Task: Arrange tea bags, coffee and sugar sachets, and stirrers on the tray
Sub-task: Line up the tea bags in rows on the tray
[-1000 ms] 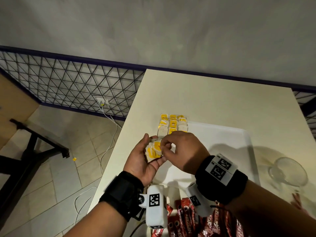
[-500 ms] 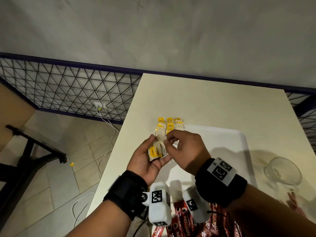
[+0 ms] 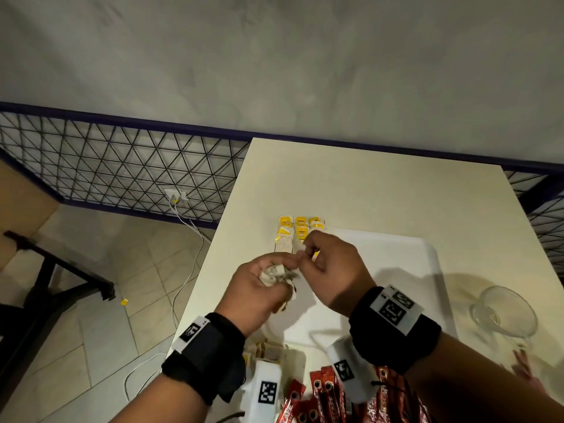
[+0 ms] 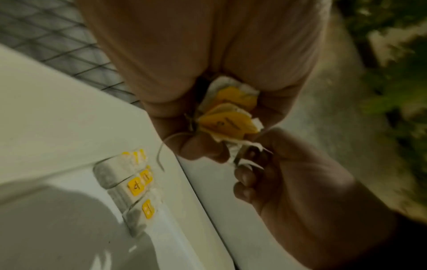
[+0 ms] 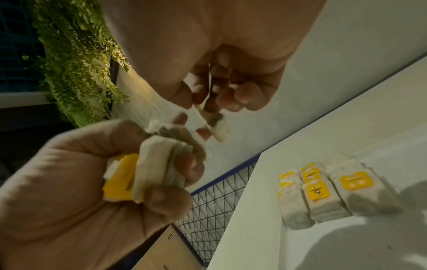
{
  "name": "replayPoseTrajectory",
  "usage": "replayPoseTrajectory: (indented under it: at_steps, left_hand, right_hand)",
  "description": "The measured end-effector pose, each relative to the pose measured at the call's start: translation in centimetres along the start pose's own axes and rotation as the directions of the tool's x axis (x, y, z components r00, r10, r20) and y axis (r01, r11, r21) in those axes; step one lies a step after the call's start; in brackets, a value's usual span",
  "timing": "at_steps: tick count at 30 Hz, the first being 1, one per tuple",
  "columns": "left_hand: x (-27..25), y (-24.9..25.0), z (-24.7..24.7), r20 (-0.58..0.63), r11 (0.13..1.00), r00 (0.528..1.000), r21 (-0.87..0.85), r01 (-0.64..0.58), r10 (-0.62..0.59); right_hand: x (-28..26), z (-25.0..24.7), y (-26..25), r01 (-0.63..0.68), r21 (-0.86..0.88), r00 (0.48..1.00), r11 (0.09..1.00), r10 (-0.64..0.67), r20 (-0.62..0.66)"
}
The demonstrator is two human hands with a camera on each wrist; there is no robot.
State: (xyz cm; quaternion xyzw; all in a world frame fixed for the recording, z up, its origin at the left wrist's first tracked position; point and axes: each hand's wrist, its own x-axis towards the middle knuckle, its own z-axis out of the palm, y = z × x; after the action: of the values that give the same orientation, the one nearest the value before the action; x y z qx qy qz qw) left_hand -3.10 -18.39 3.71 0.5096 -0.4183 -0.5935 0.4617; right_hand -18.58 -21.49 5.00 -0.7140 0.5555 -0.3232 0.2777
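My left hand (image 3: 273, 279) grips a small bundle of tea bags (image 5: 157, 168) with yellow tags (image 4: 228, 118), held above the near-left part of the white tray (image 3: 384, 270). Just to its right, my right hand (image 3: 305, 254) pinches a single tea bag (image 5: 217, 127) between thumb and fingertips, close against the bundle. Several tea bags (image 3: 300, 230) lie in neat rows at the tray's far-left corner, also seen in the right wrist view as laid tea bags (image 5: 323, 190). Red coffee sachets (image 3: 323, 395) lie heaped at the near table edge, partly hidden by my wrists.
A glass cup (image 3: 503, 312) stands on the table to the right of the tray. A white container with more tea bags (image 3: 274, 352) sits below my left wrist. The table's left edge (image 3: 213, 270) drops to a tiled floor with cables; a mesh fence runs behind.
My left hand has turned over and curled tighter round the bundle. The right hand has drawn one tea bag away from it, slightly up and to the right.
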Motion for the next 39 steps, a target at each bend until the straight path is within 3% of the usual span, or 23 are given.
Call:
replayPoseTrajectory:
  at_steps: [2, 6, 10, 13, 16, 23, 30, 39]
  left_hand:
    - [-0.3, 0.3, 0.1, 0.072, 0.997, 0.997, 0.071, -0.017, 0.012]
    - [0.1, 0.3, -0.9, 0.101, 0.967, 0.995, 0.249, -0.043, 0.018]
    - [0.7, 0.4, -1.7, 0.198, 0.874, 0.978, 0.461, -0.150, 0.063]
    - [1.0, 0.6, -2.0, 0.275, 0.796, 0.961, 0.580, -0.173, 0.008]
    - [1.2, 0.1, -2.1, 0.272, 0.738, 0.957, 0.666, -0.111, -0.102]
    - [1.1, -1.6, -3.6, 0.198, 0.708, 0.963, 0.706, -0.012, -0.181]
    - [1.2, -2.2, -5.1, 0.176, 0.722, 0.963, 0.691, 0.028, -0.206]
    - [1.2, -2.4, -6.4, 0.129, 0.779, 0.966, 0.620, 0.097, -0.223]
  right_hand:
    - [0.0, 0.1, -0.3, -0.001, 0.042, 0.998, 0.999, -0.001, 0.059]
    - [0.3, -0.4, -0.1, -0.045, 0.104, 0.989, 0.994, 0.030, 0.146]
    - [1.0, -1.2, 1.1, -0.039, 0.033, 0.994, 0.999, 0.035, 0.106]
    - [1.5, -1.6, 1.9, 0.010, 0.007, 0.981, 1.000, -0.011, 0.195]
    - [1.8, -1.6, 2.9, 0.044, -0.113, 0.943, 0.993, -0.004, 0.332]
    - [2.0, -0.3, 7.6, -0.068, -0.238, 0.922, 0.969, 0.153, 0.357]
    - [3.3, 0.7, 10.6, -0.070, -0.388, 0.838, 0.919, 0.265, 0.477]
    - [6.4, 1.9, 12.9, -0.148, -0.379, 0.869, 0.913, 0.304, 0.392]
